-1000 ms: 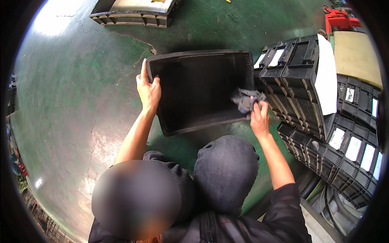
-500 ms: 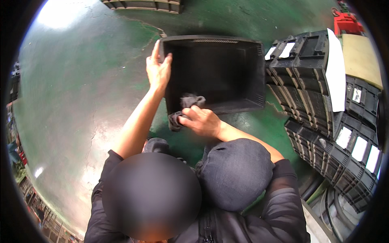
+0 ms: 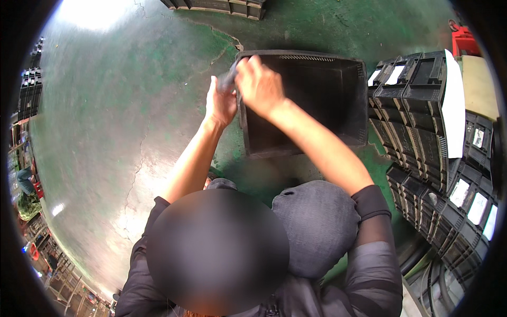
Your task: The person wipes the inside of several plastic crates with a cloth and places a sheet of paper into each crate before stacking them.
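A black plastic crate (image 3: 311,105) stands tilted on the floor before me, its hollow inside facing up. My right hand (image 3: 260,87) is at the crate's upper left corner, closed on a dark grey cloth (image 3: 227,79); motion smears its fingertips. Beside the crate's left wall is my left hand (image 3: 222,105), one digit stretched upward and apart from the rest. The cloth comes down close to its palm, partly hiding the fingers. Whether my left hand touches the crate I cannot tell.
Stacked black crates (image 3: 409,100) with white labels rise close on the right, a white sheet (image 3: 455,105) on their side. Another crate (image 3: 216,6) lies at the far edge. Green floor (image 3: 132,95) spreads left; shelves (image 3: 68,280) line the lower left.
My right hand has carried the cloth from the crate's near left corner up to its far left corner. My left hand has come off the rim and moved slightly nearer me.
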Demonstrator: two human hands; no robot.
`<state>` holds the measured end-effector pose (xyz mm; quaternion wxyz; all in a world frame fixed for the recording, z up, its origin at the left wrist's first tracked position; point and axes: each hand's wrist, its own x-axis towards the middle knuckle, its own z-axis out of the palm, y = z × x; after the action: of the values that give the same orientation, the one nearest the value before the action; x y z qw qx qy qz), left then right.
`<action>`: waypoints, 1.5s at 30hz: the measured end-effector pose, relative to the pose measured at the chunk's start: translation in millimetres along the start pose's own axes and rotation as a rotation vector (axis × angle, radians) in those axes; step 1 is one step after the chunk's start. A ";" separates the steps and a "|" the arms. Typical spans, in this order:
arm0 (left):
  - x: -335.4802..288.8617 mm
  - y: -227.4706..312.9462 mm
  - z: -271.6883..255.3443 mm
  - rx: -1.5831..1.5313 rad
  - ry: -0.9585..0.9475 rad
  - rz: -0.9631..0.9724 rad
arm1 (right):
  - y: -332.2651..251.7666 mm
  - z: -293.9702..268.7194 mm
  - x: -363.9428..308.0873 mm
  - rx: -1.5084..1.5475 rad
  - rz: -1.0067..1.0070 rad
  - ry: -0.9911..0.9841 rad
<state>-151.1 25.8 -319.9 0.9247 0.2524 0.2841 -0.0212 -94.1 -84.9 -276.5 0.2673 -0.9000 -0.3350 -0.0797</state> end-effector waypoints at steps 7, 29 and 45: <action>-8.8 -12.4 32.1 1.004 0.102 0.332 | 52.2 -30.2 -35.3 -0.019 -0.085 -0.120; -5.8 -16.0 25.2 1.397 0.261 0.651 | 73.6 -42.0 -102.1 -0.105 0.482 -1.026; -103.6 53.1 180.3 1.125 -0.647 0.189 | 111.1 -340.3 -15.9 -0.650 0.492 0.472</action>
<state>-135.4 -25.0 -111.9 0.6882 0.7023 -0.0861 -0.1602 -22.4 -346.0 -41.8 0.0515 -0.9469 0.0003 -0.3174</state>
